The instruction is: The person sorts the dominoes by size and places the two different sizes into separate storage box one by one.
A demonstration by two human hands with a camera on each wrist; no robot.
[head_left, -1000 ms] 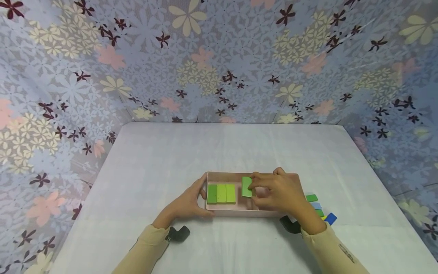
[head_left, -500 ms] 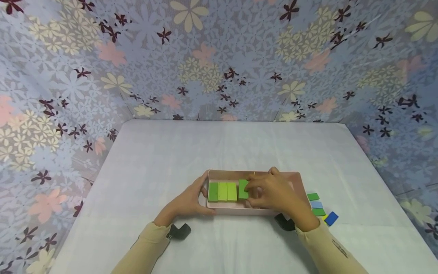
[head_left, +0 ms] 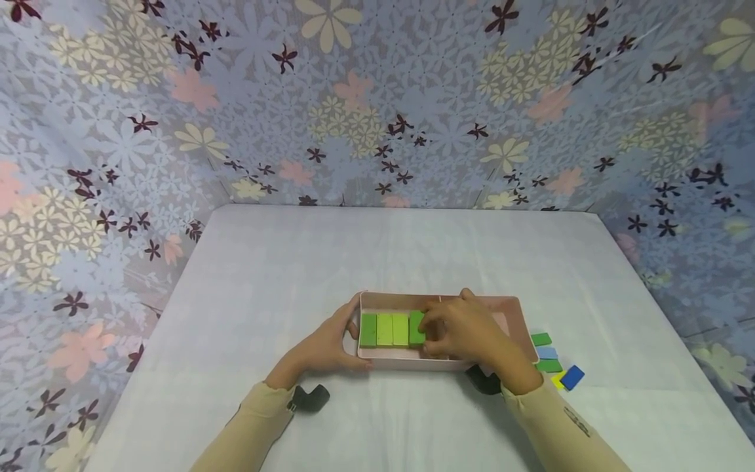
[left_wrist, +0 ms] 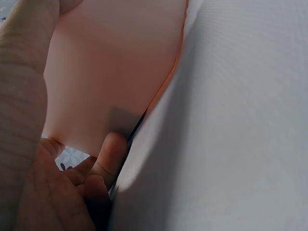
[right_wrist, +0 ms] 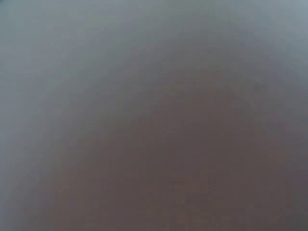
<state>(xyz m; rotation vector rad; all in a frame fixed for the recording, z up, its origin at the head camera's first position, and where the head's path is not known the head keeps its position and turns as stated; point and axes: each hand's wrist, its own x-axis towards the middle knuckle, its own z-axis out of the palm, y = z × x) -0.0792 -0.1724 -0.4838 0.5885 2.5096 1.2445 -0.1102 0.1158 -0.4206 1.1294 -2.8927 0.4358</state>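
A long pale pink box (head_left: pixel 395 364) lies crosswise on the table. My left hand (head_left: pixel 327 344) grips its left end, thumb along the front wall and fingers at the far side. In the left wrist view the box's smooth wall (left_wrist: pixel 115 72) fills the space beside the curled fingers (left_wrist: pixel 111 154). Inside the box, a green block (head_left: pixel 368 330) and two yellow-green blocks (head_left: pixel 392 329) stand side by side at the left. My right hand (head_left: pixel 472 334) reaches in from the right and pinches another green block (head_left: pixel 415 328), close beside the row. The right wrist view is only a blur.
Outside the box's right end lie green blocks (head_left: pixel 541 339), a light blue block (head_left: pixel 547 353), a yellow block (head_left: pixel 558 379) and a dark blue block (head_left: pixel 573 377). A white cloth (head_left: pixel 295 262) covers the table. Flower-patterned sheets (head_left: pixel 377 98) hang behind and at the sides.
My right hand has moved left and lowered the green block from above the box to beside the yellow-green ones. The left hand keeps its grip on the box.
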